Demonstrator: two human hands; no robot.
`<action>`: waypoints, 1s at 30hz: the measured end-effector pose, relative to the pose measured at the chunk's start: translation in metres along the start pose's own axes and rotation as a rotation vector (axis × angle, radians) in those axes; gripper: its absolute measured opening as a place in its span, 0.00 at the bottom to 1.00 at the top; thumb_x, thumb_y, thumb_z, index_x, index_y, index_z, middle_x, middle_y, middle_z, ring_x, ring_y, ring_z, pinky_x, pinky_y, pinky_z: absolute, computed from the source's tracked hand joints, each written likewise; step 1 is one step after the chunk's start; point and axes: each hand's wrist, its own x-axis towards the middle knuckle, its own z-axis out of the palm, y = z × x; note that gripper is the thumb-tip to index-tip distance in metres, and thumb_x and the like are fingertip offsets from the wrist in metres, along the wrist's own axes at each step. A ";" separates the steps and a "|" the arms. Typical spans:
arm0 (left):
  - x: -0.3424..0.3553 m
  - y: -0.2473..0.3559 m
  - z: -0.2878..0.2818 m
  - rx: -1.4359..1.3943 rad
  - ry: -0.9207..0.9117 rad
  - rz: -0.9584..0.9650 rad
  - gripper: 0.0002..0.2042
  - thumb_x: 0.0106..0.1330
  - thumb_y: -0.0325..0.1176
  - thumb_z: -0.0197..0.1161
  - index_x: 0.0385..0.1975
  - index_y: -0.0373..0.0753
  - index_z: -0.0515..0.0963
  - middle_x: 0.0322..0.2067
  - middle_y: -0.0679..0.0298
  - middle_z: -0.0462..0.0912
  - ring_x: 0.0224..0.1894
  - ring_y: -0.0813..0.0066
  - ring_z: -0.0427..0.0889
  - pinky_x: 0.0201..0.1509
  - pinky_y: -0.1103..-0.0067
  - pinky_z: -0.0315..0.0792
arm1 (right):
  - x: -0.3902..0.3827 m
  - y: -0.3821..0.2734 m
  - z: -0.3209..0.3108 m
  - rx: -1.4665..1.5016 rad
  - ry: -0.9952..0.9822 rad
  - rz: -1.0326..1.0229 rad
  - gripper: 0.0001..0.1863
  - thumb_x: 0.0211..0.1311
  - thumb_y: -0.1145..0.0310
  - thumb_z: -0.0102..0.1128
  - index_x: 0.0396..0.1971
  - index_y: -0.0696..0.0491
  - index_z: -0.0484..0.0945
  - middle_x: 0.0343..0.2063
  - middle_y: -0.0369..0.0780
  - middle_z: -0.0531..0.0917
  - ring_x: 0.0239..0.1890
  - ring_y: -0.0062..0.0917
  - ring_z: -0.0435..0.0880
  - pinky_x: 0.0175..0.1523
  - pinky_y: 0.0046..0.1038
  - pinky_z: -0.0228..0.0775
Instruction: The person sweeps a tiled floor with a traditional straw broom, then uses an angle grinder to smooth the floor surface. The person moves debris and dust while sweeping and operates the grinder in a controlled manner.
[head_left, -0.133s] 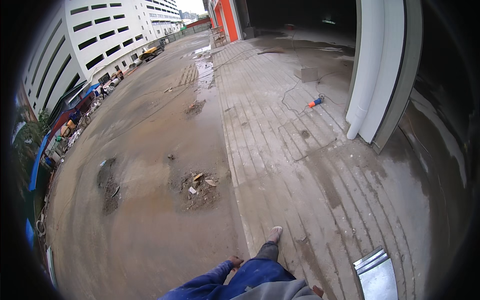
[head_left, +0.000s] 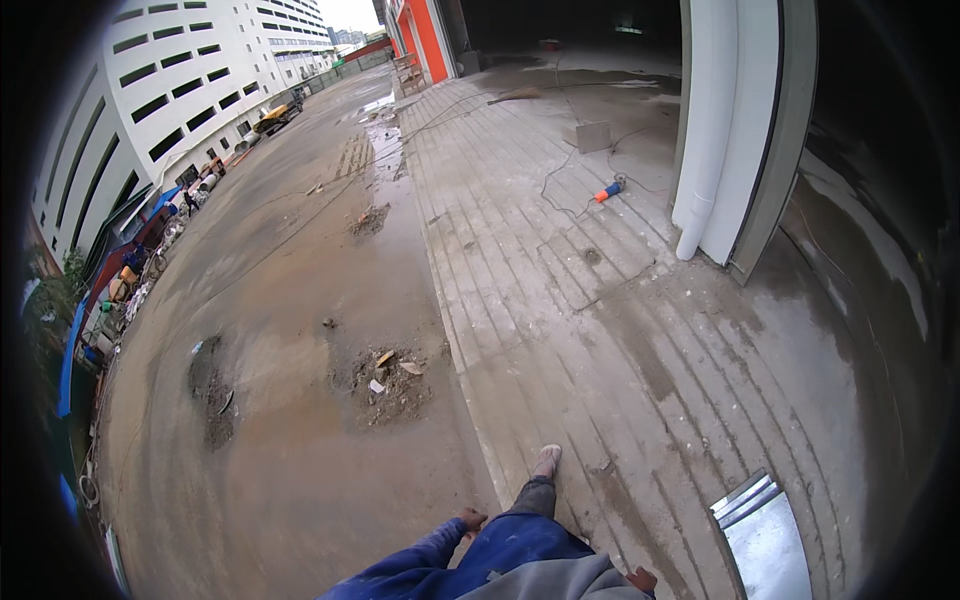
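Observation:
At the lower edge, my left hand [head_left: 472,520] hangs beside my blue garment, above the muddy ground, its fingers curled in with nothing showing in them. My right hand [head_left: 641,579] shows only in part past the grey cloth at my right side, and its fingers are too hidden to read. Nearest to it lies a shiny bent metal sheet [head_left: 766,545], on the grooved concrete and apart from the hand. One foot [head_left: 547,460] in a pale shoe is set forward on the concrete.
An orange and blue corded power tool [head_left: 608,190] lies ahead, with a grey block [head_left: 593,137] beyond it. White pipes [head_left: 712,140] stand by a dark doorway. Rubble [head_left: 388,388] and wet mud [head_left: 290,430] lie left of the concrete edge. Cables cross the ground.
The view has turned slightly right, so the building, pipes and power tool sit farther left. A little more of my right hand shows.

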 end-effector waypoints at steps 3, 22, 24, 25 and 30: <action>-0.002 0.021 0.005 0.017 -0.015 0.010 0.24 0.72 0.52 0.65 0.53 0.37 0.87 0.41 0.54 0.93 0.37 0.56 0.94 0.41 0.63 0.90 | -0.025 0.017 0.025 0.713 0.036 0.135 0.24 0.74 0.44 0.65 0.44 0.53 0.81 0.43 0.49 0.89 0.42 0.43 0.90 0.43 0.57 0.82; -0.022 0.063 -0.027 -0.111 -0.095 -0.055 0.22 0.75 0.47 0.64 0.59 0.37 0.80 0.34 0.55 0.90 0.27 0.62 0.91 0.28 0.66 0.83 | -0.065 -0.082 0.010 1.577 0.075 0.591 0.18 0.75 0.55 0.60 0.54 0.51 0.77 0.44 0.51 0.87 0.39 0.50 0.90 0.45 0.62 0.81; -0.013 0.072 -0.016 -0.196 -0.068 -0.017 0.18 0.75 0.44 0.64 0.53 0.36 0.82 0.31 0.50 0.88 0.24 0.60 0.88 0.24 0.63 0.80 | -0.030 -0.046 0.013 1.672 0.094 0.477 0.17 0.77 0.56 0.59 0.54 0.52 0.79 0.42 0.48 0.87 0.41 0.45 0.91 0.47 0.58 0.84; -0.013 0.070 -0.021 -0.161 -0.049 -0.020 0.18 0.75 0.44 0.64 0.53 0.36 0.82 0.31 0.50 0.88 0.24 0.60 0.88 0.24 0.63 0.80 | -0.021 -0.053 0.006 1.552 0.153 0.496 0.19 0.74 0.53 0.63 0.51 0.53 0.80 0.41 0.47 0.88 0.40 0.48 0.90 0.46 0.63 0.81; -0.001 0.134 0.105 0.179 -0.239 -0.044 0.18 0.75 0.44 0.64 0.53 0.36 0.82 0.32 0.50 0.88 0.25 0.60 0.89 0.26 0.63 0.80 | -0.037 0.042 0.010 1.459 0.428 0.397 0.14 0.71 0.51 0.65 0.40 0.47 0.81 0.29 0.38 0.85 0.28 0.30 0.88 0.26 0.40 0.77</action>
